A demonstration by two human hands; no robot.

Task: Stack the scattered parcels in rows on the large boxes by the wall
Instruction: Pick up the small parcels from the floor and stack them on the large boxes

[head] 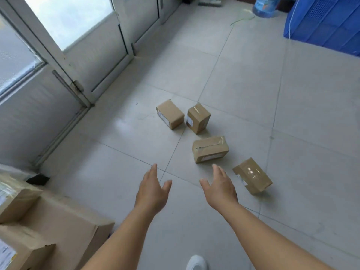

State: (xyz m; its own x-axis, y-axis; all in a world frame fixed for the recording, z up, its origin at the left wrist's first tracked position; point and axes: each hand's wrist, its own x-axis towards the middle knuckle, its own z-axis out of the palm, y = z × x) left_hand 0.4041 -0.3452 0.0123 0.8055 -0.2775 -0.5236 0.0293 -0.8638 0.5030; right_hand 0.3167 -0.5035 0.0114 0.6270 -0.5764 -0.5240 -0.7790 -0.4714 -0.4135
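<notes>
A white shoe tip [196,263] shows at the bottom edge. Above it both arms reach forward over the tiled floor [292,114]: the left hand [153,189] and right hand [220,187] are spread wide, palms facing each other, gripping nothing.

Taking the taped parcel [210,149] as landmark: it lies on the floor just beyond the right hand's fingertips. A tilted parcel [252,175] sits nearer and to its right, one corner seemingly raised, though blur makes that hard to judge. Beyond the landmark stand an upright parcel [198,118] and, left of that, a plain parcel [170,114].

These are small, stiff cardboard cartons, probably light; the glossy tape may be slippery, so pressing the bare cardboard at the two short ends looks the safest hold.

Well to the landmark's left and nearer, the large boxes [58,227] are cut off by the frame, so how many parcels sit there cannot be told. Labels are unreadable. Far beyond, a blue crate [327,22] and a water jug [266,5] are partly cropped.
</notes>
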